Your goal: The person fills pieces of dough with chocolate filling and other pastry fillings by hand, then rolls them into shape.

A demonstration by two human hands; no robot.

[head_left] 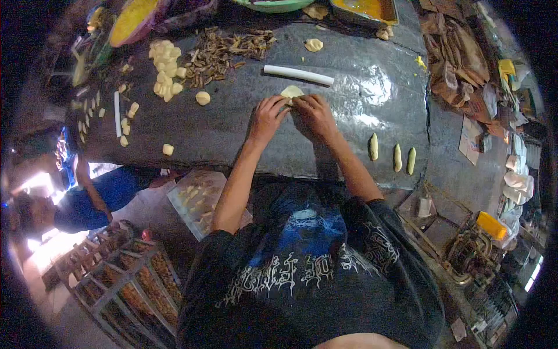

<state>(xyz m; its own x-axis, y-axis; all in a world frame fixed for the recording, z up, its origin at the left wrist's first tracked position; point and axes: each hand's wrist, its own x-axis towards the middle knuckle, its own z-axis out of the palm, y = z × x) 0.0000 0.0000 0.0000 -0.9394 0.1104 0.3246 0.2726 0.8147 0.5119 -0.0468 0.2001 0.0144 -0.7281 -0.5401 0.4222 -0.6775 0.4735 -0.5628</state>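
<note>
A flat, pale piece of dough (292, 91) lies on the dark table in front of me, its near edge between my two hands. My left hand (269, 119) has its fingers bent and closed on the dough's left side. From the right, my right hand (314, 114) pinches the same near edge; the fingertips partly hide what is under them. Just beyond the dough lies a white rod (298, 75), slightly slanted. To the right, three slim shaped dough pieces (397, 157) rest near the table's front edge. A single dough lump (203, 98) sits left of my hands.
Toward the back left are a heap of dough lumps (165, 67) and a pile of brown strips (224, 52). A metal tray (395, 22) with yellow-orange contents stands at the far edge. Another person in a blue top (116, 189) is at the left, near a rack (125, 279).
</note>
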